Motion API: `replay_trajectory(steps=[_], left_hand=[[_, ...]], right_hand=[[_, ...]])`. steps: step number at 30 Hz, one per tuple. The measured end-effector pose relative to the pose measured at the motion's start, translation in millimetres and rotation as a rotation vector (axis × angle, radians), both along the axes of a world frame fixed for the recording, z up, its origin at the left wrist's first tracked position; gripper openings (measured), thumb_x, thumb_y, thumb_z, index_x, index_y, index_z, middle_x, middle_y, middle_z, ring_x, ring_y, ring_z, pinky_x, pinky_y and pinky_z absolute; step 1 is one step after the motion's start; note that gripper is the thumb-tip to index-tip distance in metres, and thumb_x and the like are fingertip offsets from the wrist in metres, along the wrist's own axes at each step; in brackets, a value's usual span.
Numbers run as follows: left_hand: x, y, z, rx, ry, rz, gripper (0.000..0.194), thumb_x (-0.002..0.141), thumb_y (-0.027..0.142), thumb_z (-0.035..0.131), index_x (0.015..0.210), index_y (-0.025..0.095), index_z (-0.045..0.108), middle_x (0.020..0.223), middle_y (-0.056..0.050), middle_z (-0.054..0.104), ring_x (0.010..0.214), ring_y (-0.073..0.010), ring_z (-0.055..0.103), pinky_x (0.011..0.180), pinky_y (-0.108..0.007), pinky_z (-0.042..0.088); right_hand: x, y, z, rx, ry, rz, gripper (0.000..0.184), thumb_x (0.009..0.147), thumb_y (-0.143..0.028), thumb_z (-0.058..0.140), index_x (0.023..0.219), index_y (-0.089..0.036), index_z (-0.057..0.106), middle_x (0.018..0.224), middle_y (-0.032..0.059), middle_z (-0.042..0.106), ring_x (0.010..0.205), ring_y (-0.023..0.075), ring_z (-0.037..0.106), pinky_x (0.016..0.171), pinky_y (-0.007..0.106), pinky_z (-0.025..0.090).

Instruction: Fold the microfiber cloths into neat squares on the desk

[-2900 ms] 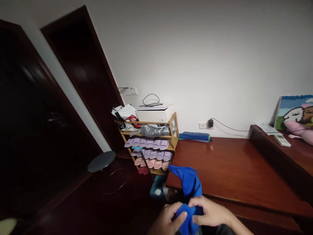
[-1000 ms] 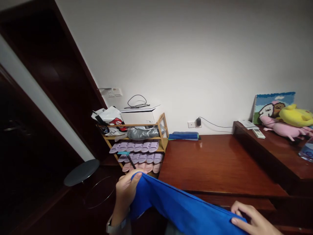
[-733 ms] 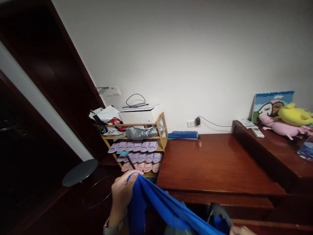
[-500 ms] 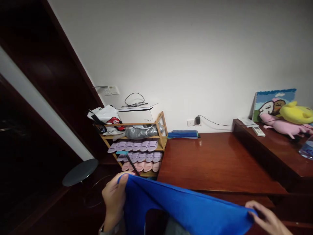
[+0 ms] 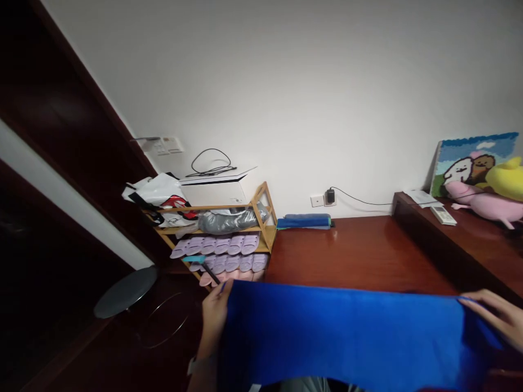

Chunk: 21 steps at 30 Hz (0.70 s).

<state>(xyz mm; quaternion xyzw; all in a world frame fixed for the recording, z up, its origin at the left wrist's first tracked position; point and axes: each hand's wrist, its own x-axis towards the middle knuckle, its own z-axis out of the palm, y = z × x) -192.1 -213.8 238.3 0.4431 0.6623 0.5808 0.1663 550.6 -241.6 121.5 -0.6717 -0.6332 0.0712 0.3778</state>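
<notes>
A plain blue cloth (image 5: pixel 347 332) stretches between my two hands at the bottom of the view, its top edge pulled nearly straight. My left hand (image 5: pixel 215 311) is closed on its upper left corner, thumb on top. At the other end my right hand (image 5: pixel 496 313) pinches the upper right corner, where the cloth folds and hangs down. Behind the cloth lies a reddish-brown wooden table (image 5: pixel 359 253), partly covered from sight. Folded blue and grey cloths (image 5: pixel 306 221) rest at the table's back edge by the wall.
To the left stands a wooden shoe rack (image 5: pixel 267 239) with rows of slippers (image 5: pixel 220 245) and a white box (image 5: pixel 214 190) on top. A round stool (image 5: pixel 126 291) is further left. Plush toys (image 5: pixel 486 204) and a remote control (image 5: pixel 443 214) lie on the raised right ledge.
The cloth has been raised and pulled taut, its slanting top edge now almost level. My right hand has moved up and right; my left has shifted slightly right. The view has turned a little.
</notes>
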Motion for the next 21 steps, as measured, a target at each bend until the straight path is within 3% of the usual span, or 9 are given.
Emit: replay_trajectory(steps=[2,4,6,10,15,21], left_hand=[[4.9,47.0,-33.0,-0.081,0.185,-0.071,0.075,0.076,0.089,0.056,0.081,0.017,0.076,0.076,-0.006,0.075,0.073,-0.0256,0.068,0.065,-0.033,0.056],[13.9,95.1,-64.9,-0.211,0.406,-0.129,0.074,0.091,0.082,0.038,0.085,0.019,0.076,0.084,-0.008,0.078,0.083,-0.0274,0.071,0.075,-0.035,0.057],[24.3,139.2,-94.3,-0.345,0.568,-0.153,0.067,0.103,0.066,0.028,0.090,0.020,0.075,0.089,-0.009,0.079,0.088,-0.0263,0.073,0.079,-0.035,0.056],[41.4,203.9,-143.9,-0.506,0.691,-0.134,0.047,0.106,0.048,0.037,0.091,0.022,0.073,0.090,-0.010,0.080,0.088,-0.0267,0.074,0.079,-0.034,0.052],[51.8,242.9,-183.6,-0.632,0.867,-0.087,0.040,0.107,0.046,0.041,0.099,0.022,0.071,0.089,-0.010,0.079,0.089,-0.0280,0.073,0.081,-0.036,0.048],[53.7,261.8,-198.4,-0.651,1.035,-0.057,0.040,0.108,0.046,0.037,0.106,0.021,0.068,0.094,-0.012,0.078,0.094,-0.0292,0.072,0.086,-0.037,0.046]], right_hand=[[4.5,45.5,4.6,-0.088,0.035,0.063,0.061,0.074,-0.088,0.053,0.093,-0.036,0.079,0.108,0.0147,0.079,0.101,0.0329,0.074,0.098,0.044,0.057],[3.5,92.6,-1.6,-0.172,0.023,0.057,0.057,0.079,-0.080,0.051,0.097,-0.032,0.077,0.111,0.0160,0.078,0.105,0.0337,0.073,0.101,0.045,0.054],[0.3,136.8,-19.9,-0.253,-0.025,0.043,0.052,0.085,-0.071,0.047,0.097,-0.028,0.074,0.112,0.0169,0.078,0.107,0.0341,0.073,0.101,0.044,0.053],[-6.7,204.9,-73.9,-0.354,-0.124,0.054,0.046,0.092,-0.056,0.040,0.103,-0.023,0.070,0.118,0.0179,0.076,0.111,0.0328,0.071,0.103,0.043,0.051],[-17.6,250.2,-118.5,-0.464,-0.273,-0.105,0.051,0.099,-0.048,0.030,0.119,-0.019,0.067,0.124,0.0174,0.071,0.114,0.0317,0.069,0.094,0.045,0.055],[-27.0,272.0,-133.1,-0.477,-0.369,-0.154,0.065,0.103,-0.053,0.014,0.131,-0.019,0.062,0.128,0.0201,0.067,0.115,0.0353,0.066,0.092,0.050,0.052]])
